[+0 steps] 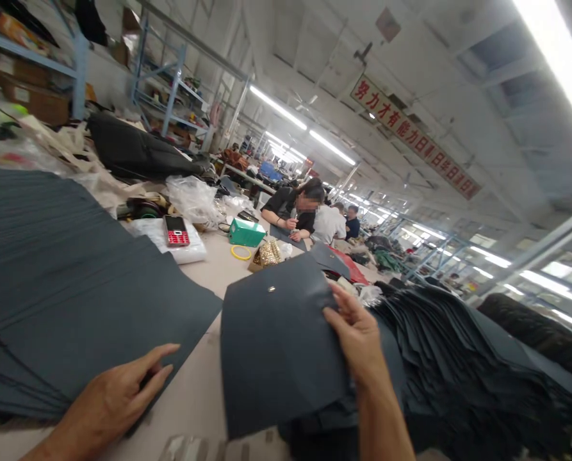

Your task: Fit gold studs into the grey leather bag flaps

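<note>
My right hand (357, 330) pinches the right edge of a dark blue-grey leather panel (278, 346). A small gold-coloured metal piece (271, 289) sits near the panel's top edge. To the left, a fanned stack of similar dark panels (84, 256) covers the table. My left hand (117, 390) is over the near right edge of that stack, its thumb and fingers apart with nothing between them. Right of my right arm lies another heap of layered dark panels (463, 358); the held panel hides part of what is beneath it.
On the table (209, 259) are a red-keyed phone (176, 230), a green box (246, 232), a yellow ring (241, 252) and a container of gold-coloured pieces (269, 254). Across from me, a person (298, 208) bends over a dark panel. Shelves (170, 96) stand at left.
</note>
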Demonstrator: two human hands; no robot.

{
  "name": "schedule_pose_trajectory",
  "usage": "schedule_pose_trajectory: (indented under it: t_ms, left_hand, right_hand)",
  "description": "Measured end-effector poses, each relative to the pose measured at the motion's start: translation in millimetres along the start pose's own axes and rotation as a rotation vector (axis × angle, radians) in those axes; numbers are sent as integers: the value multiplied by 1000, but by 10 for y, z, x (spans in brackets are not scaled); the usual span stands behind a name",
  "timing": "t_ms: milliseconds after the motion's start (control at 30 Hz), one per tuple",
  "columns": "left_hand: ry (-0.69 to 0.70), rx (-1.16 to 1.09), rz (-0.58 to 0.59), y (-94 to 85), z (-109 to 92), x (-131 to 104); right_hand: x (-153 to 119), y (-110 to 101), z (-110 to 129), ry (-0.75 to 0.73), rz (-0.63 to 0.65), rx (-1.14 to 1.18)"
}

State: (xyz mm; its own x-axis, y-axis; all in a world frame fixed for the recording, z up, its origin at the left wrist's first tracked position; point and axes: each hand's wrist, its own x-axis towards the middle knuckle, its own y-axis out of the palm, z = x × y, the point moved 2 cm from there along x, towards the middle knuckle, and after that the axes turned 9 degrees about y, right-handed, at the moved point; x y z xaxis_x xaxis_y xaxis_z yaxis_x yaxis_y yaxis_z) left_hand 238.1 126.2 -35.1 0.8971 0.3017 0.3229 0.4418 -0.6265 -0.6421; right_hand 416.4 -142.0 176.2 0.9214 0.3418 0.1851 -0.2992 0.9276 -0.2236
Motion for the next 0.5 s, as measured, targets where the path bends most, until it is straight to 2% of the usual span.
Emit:
schedule_pose_trajectory:
  t_ms: [67, 133, 200, 267, 367, 433, 500]
  left_hand:
    - [-3, -6, -34, 16, 29, -1]
    - [9, -14, -62, 44, 77, -6]
    - [39, -25, -83, 67, 127, -11]
    - [90, -37, -98, 67, 158, -12]
    - [150, -63, -117, 8, 120, -28]
    - [147, -104, -111, -44, 31, -60]
    - [122, -175, -64, -63, -79, -98]
  right_hand:
    - [247, -594, -19, 43, -183, -11]
    - [416, -1131, -168, 88, -345, -79]
    - [485, -1566, -373, 154, -495, -267]
    - [458, -1869, -566, 255, -580, -456]
    - [296, -2040, -727, 339, -614, -636]
    - [167, -1950, -731, 308, -628, -862]
    - [58, -1706, -707, 265, -632, -1049]
